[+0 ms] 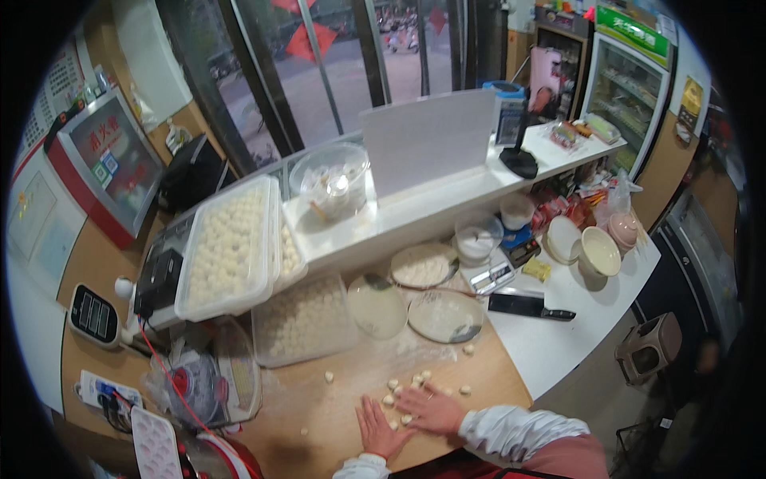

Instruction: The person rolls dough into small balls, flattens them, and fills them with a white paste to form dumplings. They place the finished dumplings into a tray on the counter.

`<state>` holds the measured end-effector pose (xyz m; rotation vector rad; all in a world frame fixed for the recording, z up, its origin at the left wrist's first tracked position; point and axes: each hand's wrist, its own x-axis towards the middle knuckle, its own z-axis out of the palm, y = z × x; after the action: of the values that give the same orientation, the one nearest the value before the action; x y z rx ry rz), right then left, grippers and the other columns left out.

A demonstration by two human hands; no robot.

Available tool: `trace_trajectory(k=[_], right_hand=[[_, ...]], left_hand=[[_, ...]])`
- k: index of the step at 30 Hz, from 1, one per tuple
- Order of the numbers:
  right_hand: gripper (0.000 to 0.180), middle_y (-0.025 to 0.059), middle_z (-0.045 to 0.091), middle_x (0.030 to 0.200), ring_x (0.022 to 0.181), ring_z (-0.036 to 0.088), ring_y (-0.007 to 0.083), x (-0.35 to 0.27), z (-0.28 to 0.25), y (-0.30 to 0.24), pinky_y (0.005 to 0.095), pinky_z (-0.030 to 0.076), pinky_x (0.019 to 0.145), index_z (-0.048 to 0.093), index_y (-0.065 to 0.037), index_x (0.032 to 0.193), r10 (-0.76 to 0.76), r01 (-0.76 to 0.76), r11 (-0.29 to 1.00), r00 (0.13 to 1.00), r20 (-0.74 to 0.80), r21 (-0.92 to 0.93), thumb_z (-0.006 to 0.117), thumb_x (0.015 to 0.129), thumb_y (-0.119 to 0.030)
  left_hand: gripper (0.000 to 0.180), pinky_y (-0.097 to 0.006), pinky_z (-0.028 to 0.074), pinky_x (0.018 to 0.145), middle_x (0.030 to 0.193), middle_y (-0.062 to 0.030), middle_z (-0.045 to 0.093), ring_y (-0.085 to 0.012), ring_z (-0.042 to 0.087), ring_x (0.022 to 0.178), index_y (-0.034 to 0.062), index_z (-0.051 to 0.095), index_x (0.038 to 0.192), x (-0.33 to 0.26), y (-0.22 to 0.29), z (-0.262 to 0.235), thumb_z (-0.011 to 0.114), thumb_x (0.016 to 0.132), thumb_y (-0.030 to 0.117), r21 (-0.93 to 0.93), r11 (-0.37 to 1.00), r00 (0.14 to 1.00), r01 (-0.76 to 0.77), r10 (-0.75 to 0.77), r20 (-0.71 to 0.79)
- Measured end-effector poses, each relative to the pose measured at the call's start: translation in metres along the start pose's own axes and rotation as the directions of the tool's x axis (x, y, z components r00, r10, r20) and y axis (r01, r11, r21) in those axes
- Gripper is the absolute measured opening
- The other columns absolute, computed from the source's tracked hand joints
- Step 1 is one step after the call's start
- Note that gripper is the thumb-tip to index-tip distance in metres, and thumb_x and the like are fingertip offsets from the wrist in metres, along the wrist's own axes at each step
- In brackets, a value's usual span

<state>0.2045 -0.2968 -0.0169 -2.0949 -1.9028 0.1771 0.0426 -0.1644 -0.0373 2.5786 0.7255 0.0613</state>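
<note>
While the left hand [377, 429] lay flat on the wooden worktop [291, 411], fingers spread, the right hand [433, 410], also flattened with fingers apart, lay just beside it among small dough pieces [392, 384]. Beyond sat a plastic bin [307, 357] of pale pieces, left; three plates [377, 307], centre; a cleaver [517, 304], right; a digital scale [492, 277] behind it. Farther off, a glass-door fridge [626, 100] stood upper right.

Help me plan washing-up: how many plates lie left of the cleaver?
3: back plate, left plate, and right plate nearest the cleaver. Any stacked beneath would be hidden.
</note>
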Motion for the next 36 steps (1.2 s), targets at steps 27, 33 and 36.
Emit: trace_trajectory(k=[27,33,36], right_hand=[[0.06,0.0171,0.039,0.152,0.143,0.032,0.0355,-0.018,-0.018,0.033,0.0525,0.021,0.118,0.043,-0.003,0.144,0.438,-0.433,0.899,0.892,-0.112,0.069,0.054,0.092,-0.033],[0.057,0.0214,0.041,0.149,0.141,0.033,0.0392,0.005,0.001,0.041,0.0477,0.025,0.118,0.046,0.001,0.139,0.464,-0.416,0.879,0.859,-0.216,0.233,0.057,0.091,-0.027],[0.061,0.0187,0.041,0.151,0.142,0.033,0.0381,0.0,0.004,0.005,0.0523,0.023,0.118,0.046,0.0,0.141,0.323,-0.302,0.938,0.94,-0.113,0.169,0.057,0.091,-0.033]], left_hand=[[0.133,-0.054,0.001,0.122,0.16,-0.0275,0.013,-0.0383,0.007,0.151,-0.0082,0.011,0.151,0.014,0.029,-0.004,0.088,0.061,0.052,-0.248,0.969,0.993,0.003,0.027,0.118],[0.13,-0.052,0.015,0.121,0.158,-0.0301,0.017,-0.044,0.017,0.147,-0.0076,0.014,0.151,0.014,0.036,0.005,0.088,0.062,0.052,-0.097,0.993,0.998,-0.064,0.064,-0.004],[0.133,-0.054,0.006,0.121,0.158,-0.0304,0.014,-0.0412,0.012,0.149,-0.0103,0.013,0.151,0.011,0.031,0.006,0.087,0.061,0.054,-0.117,0.99,0.997,-0.074,0.075,0.003]])
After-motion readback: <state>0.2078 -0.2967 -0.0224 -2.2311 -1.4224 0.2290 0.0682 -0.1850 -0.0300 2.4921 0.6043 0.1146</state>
